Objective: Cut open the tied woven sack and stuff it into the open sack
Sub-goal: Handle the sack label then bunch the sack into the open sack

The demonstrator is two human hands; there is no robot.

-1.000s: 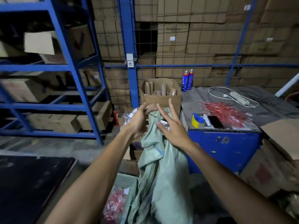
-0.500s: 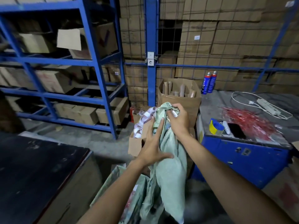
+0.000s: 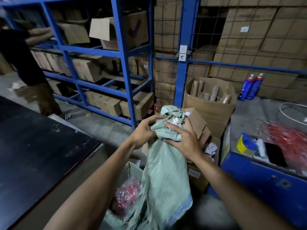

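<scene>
A pale green woven sack (image 3: pixel 164 176) hangs limp in front of me, its top bunched up. My left hand (image 3: pixel 143 131) grips the bunched top from the left. My right hand (image 3: pixel 183 139) clasps it from the right, fingers wrapped over the cloth; a small white labelled piece (image 3: pixel 176 121) shows at the bunch. Below, a second green sack (image 3: pixel 131 171) stands open on the floor with red and clear plastic pieces (image 3: pixel 127 195) inside. The hanging sack's lower end drapes over this open sack's mouth.
A black table (image 3: pixel 38 156) lies to my left. A blue machine (image 3: pixel 265 176) on the right carries a tape roll (image 3: pixel 245 143), a phone (image 3: pixel 276 154) and red strips (image 3: pixel 289 136). Open cardboard boxes (image 3: pixel 211 103) stand behind the sack. Blue shelving (image 3: pixel 123 67) holds cartons. A person (image 3: pixel 28 67) stands far left.
My view has swung left and down. My left hand has risen from the sack's side to the bunched top, and both hands now gather it together. A person has come into view at the far left.
</scene>
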